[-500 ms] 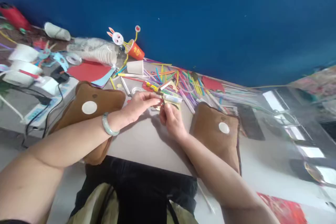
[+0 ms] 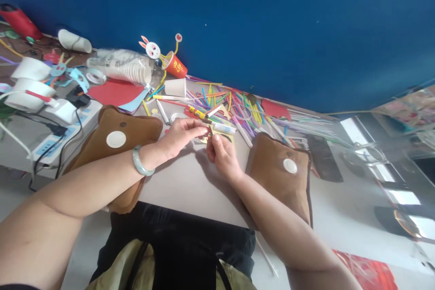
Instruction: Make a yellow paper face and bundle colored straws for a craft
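In the head view, my left hand (image 2: 181,136), with a pale bangle on its wrist, reaches in from the left. Its thumb and fingers pinch a small reddish piece (image 2: 205,132), mostly hidden by the fingertips. My right hand (image 2: 222,154) is closed, thumb on top, around what look like small dark scissors (image 2: 210,130); their handles are mostly covered. The tips of both hands almost meet above the table (image 2: 183,181). Just beyond them lie a yellow and red tube (image 2: 197,112), a white tube with a label (image 2: 224,128) and pale yellow cut-out scraps (image 2: 226,138).
Brown cushions flank my arms, one left (image 2: 118,145) and one right (image 2: 282,172). Colourful pipe cleaners (image 2: 244,113) spread along the blue wall. A red cup (image 2: 176,65) with a rabbit face, stacked paper cups (image 2: 129,72) and a power strip (image 2: 68,131) stand at left.
Both hands stay in almost the same place, with the same pinch and grip. The picture is slightly sharper now; nothing else has visibly moved.
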Action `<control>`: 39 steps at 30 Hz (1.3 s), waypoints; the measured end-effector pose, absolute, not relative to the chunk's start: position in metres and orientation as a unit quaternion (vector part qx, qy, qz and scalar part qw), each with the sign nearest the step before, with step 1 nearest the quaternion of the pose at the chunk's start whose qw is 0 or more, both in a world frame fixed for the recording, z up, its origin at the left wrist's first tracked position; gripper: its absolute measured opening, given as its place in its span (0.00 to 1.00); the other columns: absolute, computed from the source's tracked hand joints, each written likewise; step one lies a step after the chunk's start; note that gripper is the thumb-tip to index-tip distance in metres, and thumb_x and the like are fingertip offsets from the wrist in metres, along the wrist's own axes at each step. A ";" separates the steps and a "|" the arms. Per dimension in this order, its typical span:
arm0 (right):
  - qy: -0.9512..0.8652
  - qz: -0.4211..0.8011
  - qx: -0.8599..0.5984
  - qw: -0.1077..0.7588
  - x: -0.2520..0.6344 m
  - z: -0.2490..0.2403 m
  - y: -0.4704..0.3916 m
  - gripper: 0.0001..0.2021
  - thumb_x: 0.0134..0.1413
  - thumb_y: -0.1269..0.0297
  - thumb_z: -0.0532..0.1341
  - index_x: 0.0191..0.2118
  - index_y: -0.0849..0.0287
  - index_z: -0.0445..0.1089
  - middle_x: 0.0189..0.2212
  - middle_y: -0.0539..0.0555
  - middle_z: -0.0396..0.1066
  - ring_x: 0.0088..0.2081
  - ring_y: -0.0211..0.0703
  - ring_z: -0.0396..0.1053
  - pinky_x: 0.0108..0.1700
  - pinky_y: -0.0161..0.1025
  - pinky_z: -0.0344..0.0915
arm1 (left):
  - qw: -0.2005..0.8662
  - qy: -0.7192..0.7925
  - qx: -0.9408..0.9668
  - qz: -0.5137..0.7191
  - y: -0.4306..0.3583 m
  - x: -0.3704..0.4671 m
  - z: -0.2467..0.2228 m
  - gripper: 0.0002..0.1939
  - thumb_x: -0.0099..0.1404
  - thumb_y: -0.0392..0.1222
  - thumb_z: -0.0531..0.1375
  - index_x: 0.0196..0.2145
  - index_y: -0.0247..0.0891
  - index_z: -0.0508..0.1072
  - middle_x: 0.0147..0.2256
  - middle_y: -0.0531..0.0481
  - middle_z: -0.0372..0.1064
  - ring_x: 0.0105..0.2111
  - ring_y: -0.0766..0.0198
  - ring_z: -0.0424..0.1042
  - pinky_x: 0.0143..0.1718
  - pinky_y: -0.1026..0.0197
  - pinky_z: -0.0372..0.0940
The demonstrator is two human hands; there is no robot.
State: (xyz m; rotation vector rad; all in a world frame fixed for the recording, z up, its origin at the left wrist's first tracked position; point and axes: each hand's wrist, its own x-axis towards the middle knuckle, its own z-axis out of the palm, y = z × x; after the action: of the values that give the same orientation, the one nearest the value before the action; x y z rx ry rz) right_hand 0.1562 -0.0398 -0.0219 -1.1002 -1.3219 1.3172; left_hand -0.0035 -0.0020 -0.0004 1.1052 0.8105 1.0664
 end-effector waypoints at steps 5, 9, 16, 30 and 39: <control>-0.538 0.527 -0.456 0.473 0.156 -0.023 -0.039 0.28 0.61 0.37 0.55 0.22 0.55 0.59 0.14 0.45 0.52 0.17 0.33 0.48 0.20 0.36 0.44 | 0.643 0.362 0.484 0.470 -0.002 -0.003 0.000 0.09 0.54 0.44 0.69 0.29 0.35 0.79 0.29 0.50 0.76 0.32 0.65 0.72 0.39 0.60 0.66; -0.484 0.553 -0.457 0.501 0.156 -0.022 -0.039 0.26 0.59 0.36 0.56 0.26 0.55 0.62 0.15 0.43 0.50 0.16 0.31 0.45 0.19 0.35 0.42 | 0.634 0.372 0.493 0.465 -0.001 -0.003 0.000 0.09 0.55 0.44 0.68 0.29 0.35 0.79 0.28 0.50 0.76 0.31 0.65 0.72 0.38 0.60 0.66; -0.461 0.561 -0.450 0.520 0.159 -0.020 -0.038 0.18 0.50 0.49 0.71 0.30 0.58 0.66 0.16 0.41 0.52 0.17 0.29 0.46 0.20 0.33 0.43 | 0.524 0.389 0.611 0.448 -0.004 -0.004 -0.002 0.08 0.61 0.42 0.64 0.28 0.35 0.78 0.27 0.50 0.76 0.31 0.64 0.73 0.35 0.62 0.66; -0.385 0.622 -0.421 0.537 0.157 -0.016 -0.035 0.19 0.46 0.53 0.73 0.31 0.56 0.64 0.15 0.38 0.50 0.16 0.27 0.41 0.19 0.31 0.39 | 0.583 0.376 0.574 0.435 -0.002 -0.003 -0.009 0.14 0.63 0.49 0.64 0.32 0.34 0.80 0.30 0.47 0.77 0.32 0.63 0.73 0.37 0.60 0.67; -0.393 0.630 -0.420 0.522 0.157 -0.016 -0.035 0.18 0.46 0.53 0.73 0.30 0.56 0.64 0.15 0.38 0.48 0.16 0.28 0.42 0.19 0.32 0.40 | 0.608 0.378 0.537 0.447 -0.003 -0.002 -0.006 0.09 0.55 0.45 0.69 0.31 0.36 0.81 0.30 0.49 0.77 0.32 0.64 0.73 0.39 0.59 0.66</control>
State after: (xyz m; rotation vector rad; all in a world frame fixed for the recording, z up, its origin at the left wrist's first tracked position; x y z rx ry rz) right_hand 0.1570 -0.0349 -0.0160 -1.0053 -0.9417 1.5094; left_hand -0.0025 -0.0026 -0.0059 1.2403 0.8731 1.0333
